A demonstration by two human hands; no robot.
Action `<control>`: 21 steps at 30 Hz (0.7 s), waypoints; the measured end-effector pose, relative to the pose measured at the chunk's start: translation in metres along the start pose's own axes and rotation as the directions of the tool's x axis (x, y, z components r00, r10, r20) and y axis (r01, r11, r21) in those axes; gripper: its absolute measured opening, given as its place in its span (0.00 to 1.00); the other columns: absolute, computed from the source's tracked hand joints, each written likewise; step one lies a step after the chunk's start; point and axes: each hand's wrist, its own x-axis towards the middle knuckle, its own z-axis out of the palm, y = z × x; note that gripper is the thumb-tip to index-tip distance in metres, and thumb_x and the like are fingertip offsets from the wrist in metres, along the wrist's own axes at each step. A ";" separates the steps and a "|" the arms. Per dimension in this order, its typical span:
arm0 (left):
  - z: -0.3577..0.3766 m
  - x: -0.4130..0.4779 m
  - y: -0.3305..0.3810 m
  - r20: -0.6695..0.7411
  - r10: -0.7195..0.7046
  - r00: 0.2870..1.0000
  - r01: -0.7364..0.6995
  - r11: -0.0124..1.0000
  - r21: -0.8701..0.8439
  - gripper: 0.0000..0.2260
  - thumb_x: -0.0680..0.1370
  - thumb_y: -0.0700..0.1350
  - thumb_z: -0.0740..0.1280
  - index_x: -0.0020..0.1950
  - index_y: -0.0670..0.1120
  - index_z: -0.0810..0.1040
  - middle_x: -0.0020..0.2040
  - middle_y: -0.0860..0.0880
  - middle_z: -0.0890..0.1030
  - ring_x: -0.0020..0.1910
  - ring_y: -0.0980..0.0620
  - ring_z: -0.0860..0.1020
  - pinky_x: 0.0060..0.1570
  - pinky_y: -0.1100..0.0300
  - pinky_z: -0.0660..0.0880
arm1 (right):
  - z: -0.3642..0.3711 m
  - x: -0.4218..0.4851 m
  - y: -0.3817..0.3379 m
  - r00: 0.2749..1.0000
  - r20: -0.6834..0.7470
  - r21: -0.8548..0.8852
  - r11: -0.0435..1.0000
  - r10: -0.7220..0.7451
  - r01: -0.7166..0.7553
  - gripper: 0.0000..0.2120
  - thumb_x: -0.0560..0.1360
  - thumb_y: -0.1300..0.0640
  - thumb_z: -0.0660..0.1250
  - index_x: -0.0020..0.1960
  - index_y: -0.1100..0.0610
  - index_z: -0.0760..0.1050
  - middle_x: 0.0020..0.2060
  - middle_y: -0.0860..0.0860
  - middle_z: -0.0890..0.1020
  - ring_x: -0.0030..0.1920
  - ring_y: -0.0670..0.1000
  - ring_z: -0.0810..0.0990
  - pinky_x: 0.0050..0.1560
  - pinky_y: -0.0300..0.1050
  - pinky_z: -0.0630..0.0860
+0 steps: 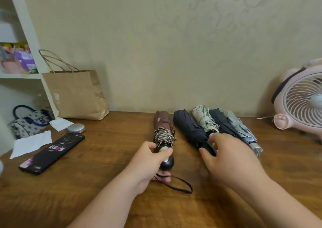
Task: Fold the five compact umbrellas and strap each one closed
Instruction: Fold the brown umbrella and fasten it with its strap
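Phone, bag, fan flanking umbrellas

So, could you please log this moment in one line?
left hand: grips brown umbrella handle | right hand: at black umbrella handle, grip unclear | all five folded on table

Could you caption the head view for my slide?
Left hand grips the brown umbrella; right hand touches the black umbrella.

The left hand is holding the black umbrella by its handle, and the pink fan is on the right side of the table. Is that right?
Almost. In the head view the left hand is holding the brown umbrella by its handle, not a black one. The pink fan is on the right side of the table.
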 end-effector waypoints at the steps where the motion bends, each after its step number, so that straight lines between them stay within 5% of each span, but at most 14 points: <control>1: 0.001 -0.001 0.001 0.093 -0.052 0.994 0.067 0.984 -0.166 0.20 0.82 0.47 0.69 0.70 0.41 0.71 0.54 0.37 0.84 0.35 0.47 0.84 0.34 0.55 0.81 | -0.002 0.008 0.004 0.999 0.036 -0.062 0.997 0.040 -0.037 0.16 0.77 0.37 0.64 0.54 0.47 0.72 0.47 0.46 0.80 0.49 0.52 0.80 0.44 0.47 0.76; 3: 0.003 -0.005 0.007 0.268 -0.122 0.956 0.227 0.887 -0.403 0.16 0.85 0.46 0.63 0.66 0.35 0.75 0.52 0.37 0.85 0.38 0.46 0.82 0.38 0.55 0.82 | 0.003 0.019 0.009 0.984 0.152 -0.115 0.990 0.096 -0.079 0.18 0.77 0.36 0.63 0.55 0.50 0.69 0.49 0.49 0.80 0.50 0.54 0.80 0.43 0.47 0.74; 6: 0.005 -0.005 0.006 0.304 -0.198 0.932 0.324 0.830 -0.454 0.19 0.84 0.47 0.63 0.64 0.32 0.75 0.46 0.37 0.83 0.33 0.47 0.79 0.31 0.58 0.78 | 0.017 0.028 0.005 0.963 0.257 -0.069 0.996 0.078 -0.062 0.18 0.77 0.37 0.63 0.53 0.51 0.70 0.47 0.50 0.79 0.47 0.54 0.79 0.43 0.46 0.74; 8: 0.006 -0.001 0.000 0.163 -0.202 0.966 0.241 0.930 -0.278 0.21 0.80 0.53 0.68 0.61 0.36 0.75 0.43 0.40 0.80 0.29 0.51 0.74 0.24 0.61 0.68 | 0.023 0.031 -0.002 0.956 0.288 -0.007 0.998 0.061 -0.062 0.19 0.78 0.37 0.64 0.53 0.52 0.71 0.45 0.49 0.77 0.45 0.52 0.78 0.42 0.45 0.74; 10: 0.005 0.000 -0.002 -0.033 -0.104 0.994 0.107 0.988 0.114 0.26 0.74 0.59 0.75 0.60 0.44 0.72 0.45 0.45 0.80 0.30 0.53 0.72 0.24 0.61 0.67 | 0.028 0.029 -0.011 0.952 0.302 0.028 0.997 0.057 -0.068 0.20 0.78 0.36 0.64 0.53 0.54 0.70 0.42 0.47 0.74 0.41 0.50 0.76 0.37 0.44 0.71; 14: -0.004 -0.001 -0.001 -0.194 0.240 0.951 -0.003 0.634 0.773 0.24 0.74 0.62 0.73 0.56 0.50 0.66 0.49 0.52 0.76 0.46 0.50 0.78 0.39 0.57 0.71 | 0.046 0.021 -0.016 0.964 0.266 0.106 0.993 0.024 -0.054 0.18 0.78 0.39 0.64 0.53 0.51 0.64 0.40 0.46 0.77 0.37 0.46 0.77 0.32 0.41 0.71; 17: -0.013 -0.001 0.003 -0.191 0.341 0.921 0.001 0.487 0.873 0.23 0.73 0.63 0.73 0.52 0.50 0.67 0.46 0.53 0.73 0.44 0.52 0.75 0.34 0.60 0.66 | 0.046 0.020 -0.015 0.968 0.252 0.087 0.996 0.003 -0.026 0.16 0.78 0.41 0.64 0.53 0.49 0.61 0.41 0.46 0.75 0.38 0.45 0.76 0.33 0.42 0.72; 21: -0.010 0.000 0.003 -0.166 0.370 0.914 -0.050 0.509 0.859 0.21 0.72 0.62 0.75 0.47 0.52 0.67 0.44 0.54 0.74 0.39 0.57 0.72 0.30 0.62 0.62 | 0.043 0.018 -0.014 0.967 0.243 0.042 0.997 -0.079 0.071 0.15 0.75 0.43 0.67 0.55 0.46 0.63 0.46 0.45 0.75 0.43 0.47 0.78 0.40 0.45 0.78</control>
